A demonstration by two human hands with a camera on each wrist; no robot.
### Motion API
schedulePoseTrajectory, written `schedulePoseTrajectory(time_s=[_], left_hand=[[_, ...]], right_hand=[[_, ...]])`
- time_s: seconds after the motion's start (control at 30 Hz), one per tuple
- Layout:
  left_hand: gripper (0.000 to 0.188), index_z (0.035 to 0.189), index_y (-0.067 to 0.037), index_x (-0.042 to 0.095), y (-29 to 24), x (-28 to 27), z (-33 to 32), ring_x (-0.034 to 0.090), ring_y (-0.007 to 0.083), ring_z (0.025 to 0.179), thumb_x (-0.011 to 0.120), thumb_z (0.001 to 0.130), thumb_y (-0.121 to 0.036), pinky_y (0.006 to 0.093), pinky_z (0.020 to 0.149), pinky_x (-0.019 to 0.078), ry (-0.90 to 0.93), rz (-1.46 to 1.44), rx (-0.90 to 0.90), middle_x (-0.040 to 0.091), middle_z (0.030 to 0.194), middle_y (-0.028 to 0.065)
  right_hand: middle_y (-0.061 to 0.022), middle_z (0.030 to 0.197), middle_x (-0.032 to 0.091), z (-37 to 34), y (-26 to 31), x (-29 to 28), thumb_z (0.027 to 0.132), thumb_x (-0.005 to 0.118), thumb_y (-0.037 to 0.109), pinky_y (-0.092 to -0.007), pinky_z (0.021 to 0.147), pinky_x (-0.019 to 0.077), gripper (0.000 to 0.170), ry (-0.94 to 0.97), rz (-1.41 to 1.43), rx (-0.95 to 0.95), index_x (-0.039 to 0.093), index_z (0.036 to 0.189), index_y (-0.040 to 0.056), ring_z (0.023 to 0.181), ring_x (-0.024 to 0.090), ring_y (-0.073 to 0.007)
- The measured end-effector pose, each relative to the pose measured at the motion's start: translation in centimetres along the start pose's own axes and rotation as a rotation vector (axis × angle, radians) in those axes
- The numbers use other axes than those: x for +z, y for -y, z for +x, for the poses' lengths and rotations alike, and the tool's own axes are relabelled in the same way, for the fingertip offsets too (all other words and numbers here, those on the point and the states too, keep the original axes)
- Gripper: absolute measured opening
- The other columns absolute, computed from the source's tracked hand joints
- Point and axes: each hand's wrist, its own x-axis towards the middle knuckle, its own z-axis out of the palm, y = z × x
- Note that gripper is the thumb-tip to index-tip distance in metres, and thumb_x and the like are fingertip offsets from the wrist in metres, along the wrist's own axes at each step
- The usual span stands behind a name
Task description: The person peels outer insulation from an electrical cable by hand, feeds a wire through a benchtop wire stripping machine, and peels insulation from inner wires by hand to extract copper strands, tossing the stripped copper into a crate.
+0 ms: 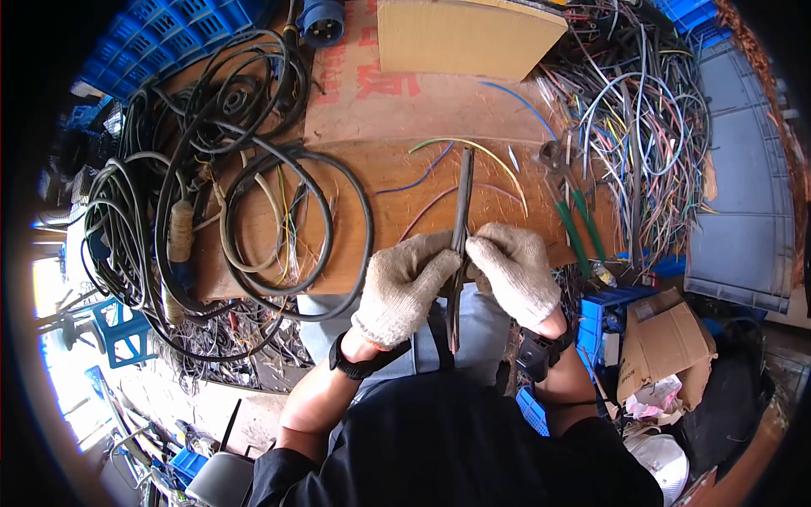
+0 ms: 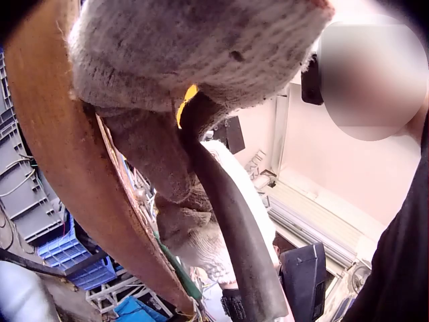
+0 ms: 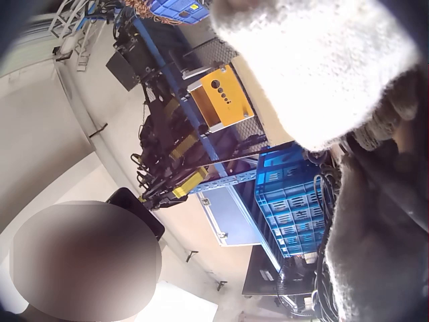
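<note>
Both hands wear off-white knit gloves and meet over the table's near edge. Between them stands a short length of dark cable sheath (image 1: 463,190), pointing away from the body, with its lower end hanging toward the lap. My left hand (image 1: 404,283) grips the sheath from the left, thumb along it. From the other side my right hand (image 1: 517,269) pinches its edge at about the same height. In the left wrist view the dark sheath (image 2: 234,221) runs down from under the left glove (image 2: 194,54). The right wrist view shows mostly the right glove (image 3: 315,67), overexposed.
Green-handled pliers (image 1: 579,221) lie right on the wooden table (image 1: 372,237). Loose coloured wires, including a blue one (image 1: 414,179), lie beyond the hands. Black cable coils (image 1: 369,228) fill the left. A wire heap (image 1: 642,152) and cardboard box (image 1: 667,346) stand right.
</note>
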Motion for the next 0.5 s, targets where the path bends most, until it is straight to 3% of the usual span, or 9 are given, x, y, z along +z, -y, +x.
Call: schedulePoseTrajectory(time_s=[0.3,0.5], left_hand=[[0.030,0.124,0.005,0.065,0.9,-0.1,0.2,0.064,0.0079,0.087,0.061,0.100,-0.012,0.0255,0.078,0.0537,-0.032,0.089,0.041,0.071,0.099,0.0063],[0.033,0.126,0.005,0.063,0.1,0.0,0.1,0.067,0.0108,0.092,0.064,0.100,-0.015,0.0265,0.082,0.0550,-0.012,0.024,0.027,0.073,0.104,0.0090]], right_hand=[[-0.0051,0.064,0.060,0.2,-0.2,0.2,0.095,0.064,0.018,-0.0310,0.056,0.0455,0.023,-0.050,-0.097,-0.068,0.068,0.083,-0.0012,0.060,0.058,-0.0108],[-0.0081,0.069,0.065,0.0,0.5,0.2,0.095,0.065,0.017,-0.0305,0.058,0.0468,0.021,-0.024,0.001,0.053,0.070,0.086,-0.0010,0.064,0.061,-0.0116]])
